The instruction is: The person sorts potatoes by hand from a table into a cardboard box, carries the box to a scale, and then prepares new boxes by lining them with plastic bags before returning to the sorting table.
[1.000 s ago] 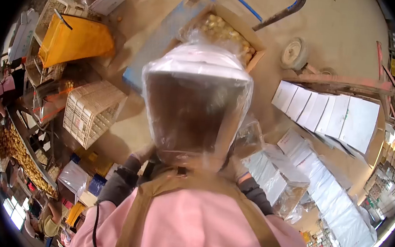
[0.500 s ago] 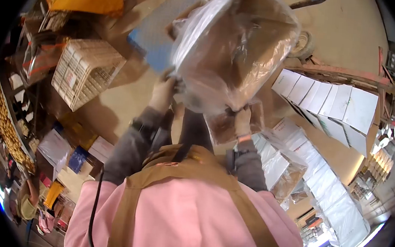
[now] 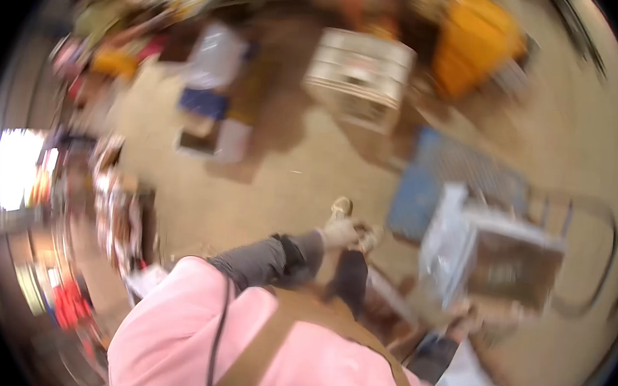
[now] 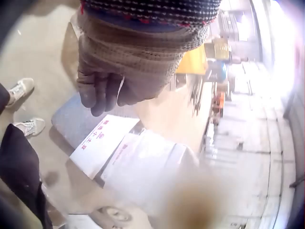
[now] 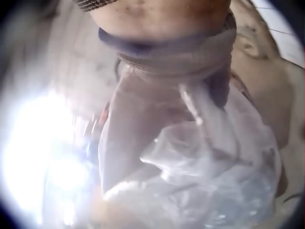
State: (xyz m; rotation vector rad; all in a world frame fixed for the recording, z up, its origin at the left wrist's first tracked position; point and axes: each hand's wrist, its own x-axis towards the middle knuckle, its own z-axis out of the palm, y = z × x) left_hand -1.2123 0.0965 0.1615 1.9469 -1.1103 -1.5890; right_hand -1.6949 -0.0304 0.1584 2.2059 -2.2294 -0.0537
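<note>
Right hand [image 3: 462, 320] at the plastic-lined box [image 3: 513, 271]; left hand [image 3: 342, 233] hanging loose.
The left fingers droop, slightly bent, holding nothing, near 2 pale shoes [image 3: 369, 240]; with film [image 5: 205, 162] and blur over the right fingers, I cannot tell whether they clamp the box. The box, 1 white flap [image 4: 105, 145] printed red, appears beside the blue platform [image 3: 460, 168]; farther off are 1 pale crate [image 3: 358, 73] and a yellow-orange object [image 3: 477, 43].

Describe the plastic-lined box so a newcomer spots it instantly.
In the head view, find the blue platform right of centre. Overlapping its lower right in the picture, by the right hand, is the plastic-lined box. Unlike the off-white crate, it has translucent plastic draped around a brown middle.
</note>
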